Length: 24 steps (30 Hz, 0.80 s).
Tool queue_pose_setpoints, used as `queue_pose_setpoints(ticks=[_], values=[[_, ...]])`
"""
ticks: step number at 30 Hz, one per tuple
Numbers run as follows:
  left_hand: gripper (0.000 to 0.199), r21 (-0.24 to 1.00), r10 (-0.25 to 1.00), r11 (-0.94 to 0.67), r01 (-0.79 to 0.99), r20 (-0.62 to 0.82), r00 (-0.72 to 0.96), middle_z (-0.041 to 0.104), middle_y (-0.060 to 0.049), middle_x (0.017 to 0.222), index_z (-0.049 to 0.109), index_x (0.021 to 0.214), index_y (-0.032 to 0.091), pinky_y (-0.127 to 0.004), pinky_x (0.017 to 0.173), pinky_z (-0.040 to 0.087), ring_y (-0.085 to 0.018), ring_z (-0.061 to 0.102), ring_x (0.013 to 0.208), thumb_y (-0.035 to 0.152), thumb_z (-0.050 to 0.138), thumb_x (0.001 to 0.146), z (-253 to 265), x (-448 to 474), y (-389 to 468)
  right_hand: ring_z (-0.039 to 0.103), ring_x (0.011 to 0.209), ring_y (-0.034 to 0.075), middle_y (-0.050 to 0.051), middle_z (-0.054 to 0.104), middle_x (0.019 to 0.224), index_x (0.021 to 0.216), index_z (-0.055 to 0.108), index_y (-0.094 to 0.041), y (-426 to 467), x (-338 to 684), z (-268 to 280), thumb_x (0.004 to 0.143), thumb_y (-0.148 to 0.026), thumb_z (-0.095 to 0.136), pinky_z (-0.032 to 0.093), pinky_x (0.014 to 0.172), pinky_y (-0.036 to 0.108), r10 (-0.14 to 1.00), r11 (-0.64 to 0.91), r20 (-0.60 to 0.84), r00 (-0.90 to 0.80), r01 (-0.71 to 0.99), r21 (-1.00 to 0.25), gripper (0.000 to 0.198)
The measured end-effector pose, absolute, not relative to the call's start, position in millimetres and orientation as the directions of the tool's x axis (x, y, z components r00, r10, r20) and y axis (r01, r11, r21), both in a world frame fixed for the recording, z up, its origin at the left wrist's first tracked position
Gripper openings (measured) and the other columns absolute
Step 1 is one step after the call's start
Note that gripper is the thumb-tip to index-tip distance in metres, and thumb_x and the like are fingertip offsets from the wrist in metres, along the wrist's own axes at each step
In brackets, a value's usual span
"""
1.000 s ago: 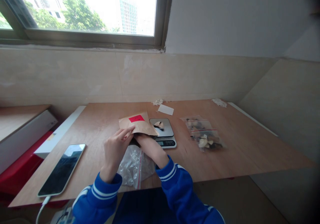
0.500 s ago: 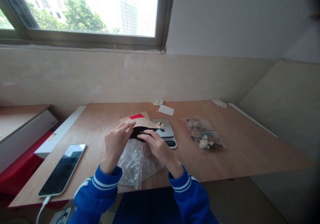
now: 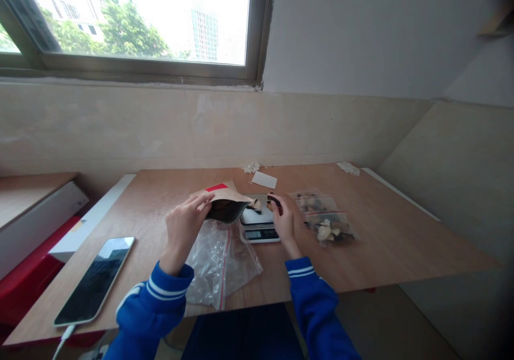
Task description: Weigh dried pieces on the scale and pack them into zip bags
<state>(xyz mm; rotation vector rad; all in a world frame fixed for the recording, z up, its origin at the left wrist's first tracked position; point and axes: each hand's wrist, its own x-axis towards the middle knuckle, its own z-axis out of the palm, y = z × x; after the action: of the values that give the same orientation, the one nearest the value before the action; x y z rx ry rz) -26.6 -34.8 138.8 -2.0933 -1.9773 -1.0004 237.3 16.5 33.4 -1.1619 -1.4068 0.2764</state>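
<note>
My left hand (image 3: 187,223) is closed on the edge of a brown kraft paper pouch (image 3: 228,194) with a red label. Its dark-lined mouth faces me and gapes open. Over the right side of a small digital kitchen scale (image 3: 261,218), my right hand (image 3: 285,223) pinches a dark, curved dried piece (image 3: 274,199). Pale dried slices (image 3: 255,204) lie on the scale's plate, next to the pouch's corner. The scale's display is lit, but its digits are too small to read. Clear zip bags (image 3: 214,263) lie below the pouch.
To the right lie zip bags of mixed dried pieces (image 3: 331,229). A white card (image 3: 264,180) and crumpled white scraps (image 3: 251,167) are at the back. A phone (image 3: 96,279) with a cable rests at the left, near the table's front edge.
My right hand has come out of the pouch's mouth and moved right to the scale, with a dark piece in its fingers. The left hand still grips the pouch.
</note>
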Motion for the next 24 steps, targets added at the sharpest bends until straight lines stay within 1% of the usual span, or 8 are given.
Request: queue_pose_setpoints(ticks=[4,7,10,15,19,24], values=[[0.021,0.359,0.860,-0.158,0.920,0.508,-0.051,0.076,0.002,0.103,0.074,0.106,0.036,-0.024,0.057,0.038,-0.018,0.070,0.079,0.035,0.062,0.088,138,-28,-35,0.064,0.107,0.024,0.015,0.069,0.112,0.108,0.069,-0.016,46,236,17,0.091,-0.033,0.047,0.049,0.096,0.040,0.790,0.480,0.599,0.132,0.474,-0.738,0.033],[0.022,0.344,0.852,-0.174,0.923,0.523,-0.034,0.075,0.002,0.104,0.073,0.107,0.036,-0.024,0.057,0.038,-0.017,0.070,0.079,0.036,0.061,0.089,136,-32,-34,0.064,0.109,0.024,0.015,0.069,0.115,0.111,0.069,-0.016,51,235,15,0.091,-0.034,0.046,0.048,0.097,0.040,0.816,0.475,0.569,0.103,0.443,-0.760,0.035],[0.023,0.335,0.846,-0.179,0.925,0.532,-0.029,0.076,0.001,0.102,0.073,0.108,0.036,-0.023,0.056,0.038,-0.017,0.070,0.079,0.037,0.061,0.089,134,-35,-33,0.064,0.110,0.025,0.015,0.069,0.118,0.112,0.069,-0.016,49,239,14,0.090,-0.039,0.048,0.051,0.094,0.040,0.840,0.429,0.522,0.149,0.405,-0.807,0.038],[0.023,0.327,0.847,-0.179,0.928,0.532,-0.024,0.075,0.000,0.105,0.073,0.109,0.036,-0.023,0.055,0.037,-0.017,0.070,0.078,0.037,0.060,0.089,132,-34,-34,0.065,0.107,0.026,0.017,0.069,0.118,0.116,0.067,-0.013,51,253,13,0.089,-0.046,0.050,0.053,0.091,0.040,0.821,0.377,0.490,0.291,0.368,-0.850,0.046],[0.023,0.330,0.847,-0.189,0.925,0.532,-0.017,0.075,0.001,0.106,0.072,0.109,0.037,-0.023,0.056,0.038,-0.017,0.070,0.077,0.035,0.059,0.090,131,-34,-34,0.066,0.104,0.027,0.017,0.068,0.119,0.117,0.066,-0.013,63,266,6,0.087,-0.051,0.052,0.054,0.086,0.039,0.853,0.349,0.442,0.278,0.327,-0.878,0.050],[0.023,0.338,0.855,-0.186,0.922,0.519,-0.018,0.074,0.001,0.108,0.073,0.108,0.037,-0.023,0.057,0.039,-0.017,0.070,0.077,0.033,0.060,0.089,133,-33,-36,0.069,0.096,0.027,0.018,0.071,0.109,0.108,0.067,-0.011,82,269,-9,0.080,-0.059,0.057,0.054,0.086,0.041,0.881,0.324,0.384,0.277,0.241,-0.915,0.056]])
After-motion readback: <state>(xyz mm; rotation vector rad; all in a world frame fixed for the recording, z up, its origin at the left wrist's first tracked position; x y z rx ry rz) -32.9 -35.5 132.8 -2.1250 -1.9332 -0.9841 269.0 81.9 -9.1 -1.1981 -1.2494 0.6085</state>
